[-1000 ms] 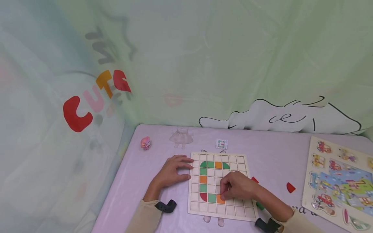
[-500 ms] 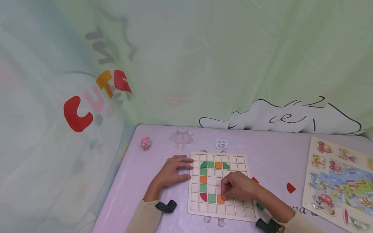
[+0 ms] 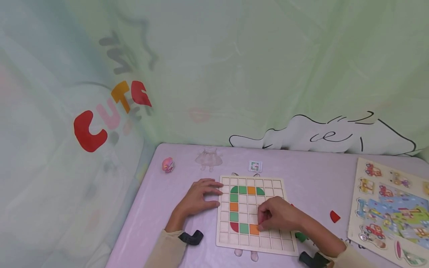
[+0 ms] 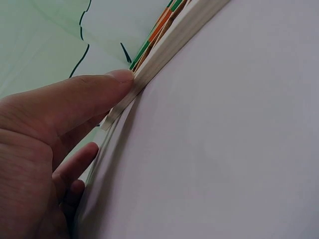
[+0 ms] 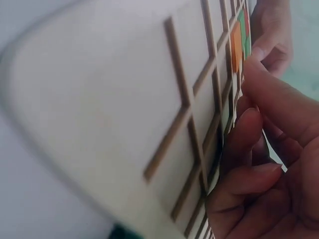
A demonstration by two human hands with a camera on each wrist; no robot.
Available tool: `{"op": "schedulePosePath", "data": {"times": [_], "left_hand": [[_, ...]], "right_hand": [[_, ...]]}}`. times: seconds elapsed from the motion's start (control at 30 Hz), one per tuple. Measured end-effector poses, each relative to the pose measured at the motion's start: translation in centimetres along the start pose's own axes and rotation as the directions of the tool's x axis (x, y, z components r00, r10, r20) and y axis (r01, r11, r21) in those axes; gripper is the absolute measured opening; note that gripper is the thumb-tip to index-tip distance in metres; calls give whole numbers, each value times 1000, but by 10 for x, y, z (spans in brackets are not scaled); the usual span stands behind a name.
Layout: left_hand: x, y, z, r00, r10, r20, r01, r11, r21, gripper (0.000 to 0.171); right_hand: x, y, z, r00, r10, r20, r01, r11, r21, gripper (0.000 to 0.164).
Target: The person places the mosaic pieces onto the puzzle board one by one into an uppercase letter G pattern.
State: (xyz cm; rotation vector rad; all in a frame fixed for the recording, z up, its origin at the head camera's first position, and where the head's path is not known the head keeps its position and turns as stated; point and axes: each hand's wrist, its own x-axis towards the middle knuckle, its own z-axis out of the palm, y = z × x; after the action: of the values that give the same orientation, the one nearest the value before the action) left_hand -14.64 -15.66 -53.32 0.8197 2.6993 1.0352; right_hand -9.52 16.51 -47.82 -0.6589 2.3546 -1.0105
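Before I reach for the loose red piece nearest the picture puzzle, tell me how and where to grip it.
Probably from above: pinch the red piece by its rounded edge and opposite corner. It lies flat, apart from the grid board, rounded edge facing that board.

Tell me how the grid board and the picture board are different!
The grid board has squares, some filled with coloured pieces; the picture board shows cars and other pictures. The left hand touches the grid board; no hand touches the picture board. Both lie on the table.
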Motion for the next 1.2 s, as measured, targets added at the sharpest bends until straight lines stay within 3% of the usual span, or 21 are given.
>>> {"op": "schedulePosePath", "data": {"times": [0.33, 0.7, 1.0, 1.2], "left_hand": [[0, 1, 0, 1000, 7, 6, -7, 1000, -4, 31], [0, -3, 2, 1000, 4, 4, -4, 1000, 7, 31], [-1, -1, 1, 1000, -25, 9, 25, 1000, 8, 31], [0, 0, 1, 1000, -15, 1, 15, 1000, 16, 31]], "right_hand": [[-25, 9, -27, 998, 54, 16, -54, 999, 1, 12], [-62, 43, -57, 998, 65, 17, -64, 996, -58, 15], [-72, 60, -45, 989, 143, 37, -143, 990, -10, 20], [-71, 61, -34, 987, 162, 0, -162, 985, -67, 30]]}}
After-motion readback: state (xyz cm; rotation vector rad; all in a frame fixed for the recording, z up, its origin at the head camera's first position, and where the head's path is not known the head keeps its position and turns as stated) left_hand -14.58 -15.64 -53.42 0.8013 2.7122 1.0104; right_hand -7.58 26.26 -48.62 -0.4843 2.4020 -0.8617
